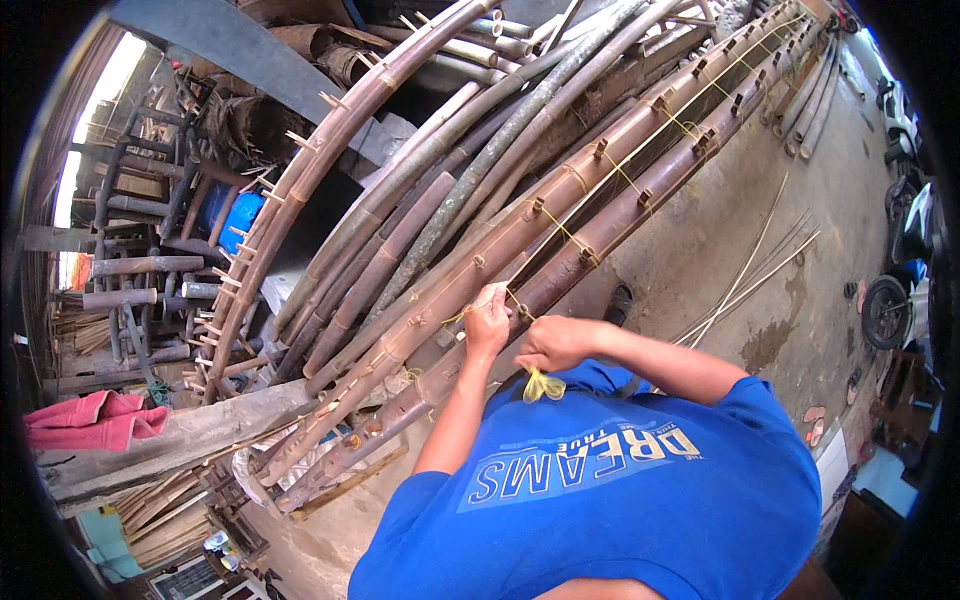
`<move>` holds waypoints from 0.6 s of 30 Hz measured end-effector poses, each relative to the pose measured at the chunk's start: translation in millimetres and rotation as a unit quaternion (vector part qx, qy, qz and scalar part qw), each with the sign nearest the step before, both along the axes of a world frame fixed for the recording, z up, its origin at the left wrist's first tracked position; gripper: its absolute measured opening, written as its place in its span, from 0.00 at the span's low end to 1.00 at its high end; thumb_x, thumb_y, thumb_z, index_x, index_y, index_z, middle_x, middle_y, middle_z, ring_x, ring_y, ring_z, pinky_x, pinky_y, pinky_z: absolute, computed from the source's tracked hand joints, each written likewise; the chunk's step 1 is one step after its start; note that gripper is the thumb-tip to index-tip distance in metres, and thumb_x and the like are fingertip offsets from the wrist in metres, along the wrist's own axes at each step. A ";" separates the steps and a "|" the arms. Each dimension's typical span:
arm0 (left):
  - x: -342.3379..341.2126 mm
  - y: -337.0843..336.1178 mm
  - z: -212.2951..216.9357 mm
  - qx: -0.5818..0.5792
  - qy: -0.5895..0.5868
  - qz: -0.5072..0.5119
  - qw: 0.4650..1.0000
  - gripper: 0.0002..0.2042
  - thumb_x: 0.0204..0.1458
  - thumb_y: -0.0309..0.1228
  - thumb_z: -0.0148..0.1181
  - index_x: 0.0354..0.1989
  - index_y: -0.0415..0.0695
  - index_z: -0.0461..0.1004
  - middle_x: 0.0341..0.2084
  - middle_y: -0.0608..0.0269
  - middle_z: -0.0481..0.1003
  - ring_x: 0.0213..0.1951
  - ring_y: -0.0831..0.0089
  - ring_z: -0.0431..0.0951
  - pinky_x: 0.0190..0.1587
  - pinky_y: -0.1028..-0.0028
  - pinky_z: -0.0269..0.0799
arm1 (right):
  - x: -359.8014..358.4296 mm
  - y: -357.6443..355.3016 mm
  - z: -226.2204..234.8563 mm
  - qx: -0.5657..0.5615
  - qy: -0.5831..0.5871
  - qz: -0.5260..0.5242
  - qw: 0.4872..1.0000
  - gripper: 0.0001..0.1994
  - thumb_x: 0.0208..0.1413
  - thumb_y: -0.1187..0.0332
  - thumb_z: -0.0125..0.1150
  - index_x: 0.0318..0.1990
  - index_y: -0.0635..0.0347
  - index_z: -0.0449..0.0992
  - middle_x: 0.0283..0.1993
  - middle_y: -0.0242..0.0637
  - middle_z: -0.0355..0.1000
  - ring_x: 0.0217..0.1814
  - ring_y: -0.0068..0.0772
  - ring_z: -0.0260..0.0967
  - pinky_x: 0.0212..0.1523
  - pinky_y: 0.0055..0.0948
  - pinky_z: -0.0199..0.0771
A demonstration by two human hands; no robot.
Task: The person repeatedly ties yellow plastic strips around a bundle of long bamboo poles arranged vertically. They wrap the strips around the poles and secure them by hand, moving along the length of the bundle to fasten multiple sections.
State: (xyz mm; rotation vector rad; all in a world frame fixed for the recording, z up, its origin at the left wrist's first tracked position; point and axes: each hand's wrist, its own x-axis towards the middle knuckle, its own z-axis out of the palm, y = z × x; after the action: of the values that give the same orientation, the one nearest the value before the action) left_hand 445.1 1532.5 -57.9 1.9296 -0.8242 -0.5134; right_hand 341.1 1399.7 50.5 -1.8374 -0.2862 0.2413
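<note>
Two long brown bamboo poles run side by side from lower left to upper right, a nearer pole (560,280) and a farther pole (510,240). Short wooden pegs (600,148) stick out along them, and yellow cord (575,240) crosses between the two. Over the gap my left hand (488,318) is closed, pinching a strand of the cord. Just right of it, beside the nearer pole, my right hand (553,343) is closed in a fist on the cord. A looped yellow bundle (543,385) hangs below that fist.
A curved bamboo pole with pegs (320,150) and many stacked poles (440,190) lie beyond. Thin sticks (745,275) rest on the concrete floor at right. A pink cloth (95,422) lies at far left. A wheel (886,312) stands at the right edge.
</note>
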 end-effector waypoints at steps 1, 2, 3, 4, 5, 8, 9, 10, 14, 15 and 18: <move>-0.1 -3.5 5.8 0.005 0.008 -0.002 1.000 0.14 0.65 0.34 0.49 0.39 0.37 0.77 0.25 0.62 0.77 0.20 0.78 0.73 0.25 0.75 0.69 | -24.8 12.5 -40.8 -0.103 -0.103 -0.033 0.989 0.10 0.48 0.60 0.58 0.24 0.56 0.77 0.22 0.38 0.72 0.26 0.37 0.68 0.30 0.37 0.68; 3.7 -6.2 9.3 -0.017 0.009 -0.001 1.000 0.13 0.65 0.34 0.49 0.39 0.37 0.77 0.25 0.63 0.77 0.21 0.79 0.73 0.25 0.76 0.68 | -33.3 22.7 -87.2 -0.150 -0.227 -0.110 0.956 0.07 0.44 0.64 0.60 0.21 0.54 0.76 0.20 0.39 0.71 0.24 0.40 0.66 0.28 0.39 0.67; 13.2 -13.8 14.1 -0.048 0.008 0.004 0.999 0.13 0.65 0.34 0.49 0.39 0.38 0.77 0.25 0.64 0.77 0.21 0.80 0.72 0.26 0.77 0.68 | -35.2 33.3 -98.0 -0.145 -0.284 -0.164 0.934 0.05 0.41 0.67 0.62 0.17 0.52 0.75 0.18 0.40 0.69 0.21 0.43 0.65 0.25 0.42 0.65; 26.1 -16.2 17.0 -0.073 0.008 0.009 0.997 0.12 0.65 0.34 0.49 0.38 0.39 0.78 0.25 0.65 0.77 0.21 0.80 0.72 0.26 0.78 0.67 | -32.7 37.0 -79.2 -0.125 -0.141 -0.139 0.972 0.11 0.54 0.63 0.57 0.25 0.60 0.78 0.27 0.50 0.74 0.29 0.51 0.70 0.34 0.46 0.71; 36.5 -29.3 47.2 -0.102 0.000 0.010 0.995 0.12 0.64 0.32 0.49 0.38 0.38 0.77 0.24 0.66 0.77 0.24 0.80 0.74 0.28 0.75 0.69 | -33.7 37.4 -92.4 -0.154 -0.145 -0.120 0.970 0.15 0.56 0.60 0.55 0.23 0.59 0.77 0.24 0.45 0.74 0.29 0.46 0.71 0.42 0.42 0.70; 96.8 -82.1 83.8 -0.068 -0.049 0.063 0.994 0.10 0.62 0.28 0.48 0.38 0.38 0.76 0.22 0.58 0.77 0.28 0.68 0.79 0.32 0.68 0.72 | -40.5 27.4 -106.3 -0.193 -0.164 -0.109 0.961 0.18 0.58 0.58 0.54 0.19 0.58 0.76 0.21 0.43 0.73 0.30 0.44 0.72 0.53 0.41 0.67; 117.9 -90.9 54.0 -0.043 -0.151 0.064 0.986 0.10 0.61 0.30 0.49 0.39 0.39 0.76 0.24 0.52 0.78 0.30 0.58 0.79 0.33 0.63 0.73 | -43.1 27.0 -105.2 -0.195 -0.176 -0.108 0.959 0.18 0.57 0.59 0.54 0.18 0.58 0.75 0.20 0.44 0.72 0.31 0.46 0.72 0.55 0.42 0.65; 136.0 -89.2 8.9 -0.015 -0.254 0.065 0.965 0.10 0.59 0.31 0.49 0.39 0.40 0.76 0.25 0.46 0.78 0.32 0.49 0.80 0.35 0.59 0.74 | -46.7 30.8 -100.9 -0.183 -0.187 -0.106 0.959 0.18 0.57 0.59 0.54 0.18 0.58 0.75 0.20 0.44 0.72 0.30 0.46 0.72 0.54 0.42 0.66; 142.6 -127.9 -10.2 0.294 -0.226 -0.066 0.926 0.14 0.56 0.39 0.50 0.40 0.42 0.76 0.35 0.41 0.77 0.42 0.42 0.77 0.43 0.50 0.72 | -63.8 11.7 -88.4 -0.135 -0.163 -0.170 0.962 0.16 0.57 0.57 0.55 0.29 0.62 0.78 0.35 0.47 0.76 0.43 0.47 0.73 0.58 0.41 0.65; 148.3 -134.1 -7.3 0.352 -0.240 -0.139 0.894 0.15 0.56 0.38 0.51 0.45 0.43 0.76 0.42 0.43 0.77 0.46 0.45 0.77 0.47 0.54 0.72 | -75.3 7.0 -91.7 -0.115 -0.190 -0.256 0.941 0.15 0.57 0.57 0.55 0.35 0.62 0.78 0.40 0.47 0.75 0.48 0.48 0.71 0.57 0.42 0.66; 116.8 -169.4 29.5 0.297 -0.328 -0.168 0.881 0.22 0.59 0.39 0.54 0.54 0.35 0.72 0.48 0.40 0.75 0.52 0.49 0.75 0.54 0.60 0.70 | -126.8 -33.6 -131.7 -0.110 -0.133 -0.408 0.897 0.17 0.57 0.56 0.56 0.44 0.61 0.77 0.49 0.47 0.73 0.54 0.50 0.68 0.57 0.43 0.67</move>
State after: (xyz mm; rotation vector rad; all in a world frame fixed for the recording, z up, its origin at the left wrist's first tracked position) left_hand 562.0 1363.1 -28.4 2.5992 -1.6017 -0.3249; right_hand 214.3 1366.1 -81.3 -2.0520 0.3536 -0.5880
